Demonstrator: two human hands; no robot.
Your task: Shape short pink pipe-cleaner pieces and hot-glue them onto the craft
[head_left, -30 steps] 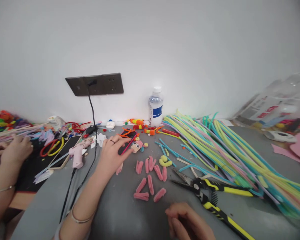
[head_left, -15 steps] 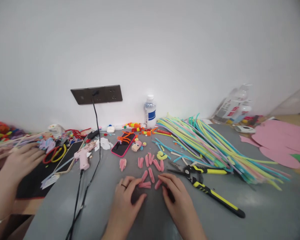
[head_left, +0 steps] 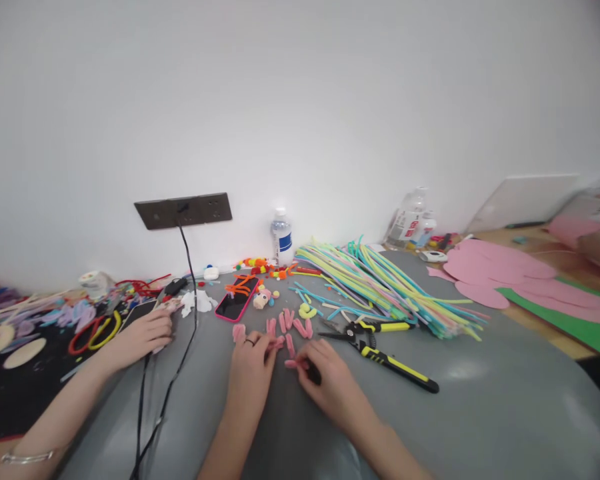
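My left hand (head_left: 253, 365), with a dark ring on one finger, pinches a short folded piece of pink pipe cleaner (head_left: 279, 343). To its right, my right hand (head_left: 327, 375) has thumb and fingertips closed on another pink piece (head_left: 291, 364), which points left. A loose pink piece (head_left: 290, 345) lies between the two hands. Several more folded pink pieces (head_left: 303, 327) lie just beyond them on the grey table, and one pink clump (head_left: 239, 333) touches or nearly touches my left fingers. Yellow-and-black pliers-like cutters (head_left: 380, 353) lie spread to the right.
Behind lie a pink-cased phone (head_left: 236, 303), a bottle (head_left: 282, 239) and a bundle of pastel pipe cleaners (head_left: 380, 283). A black cable (head_left: 194, 320) crosses the left side. A co-worker's hand (head_left: 147, 332) covers the glue gun. Pink paper shapes (head_left: 500, 263) lie right.
My view has shifted right. My right hand has turned its pink piece to point left; my left hand has closed on one. The co-worker's hand has moved right onto the glue gun.
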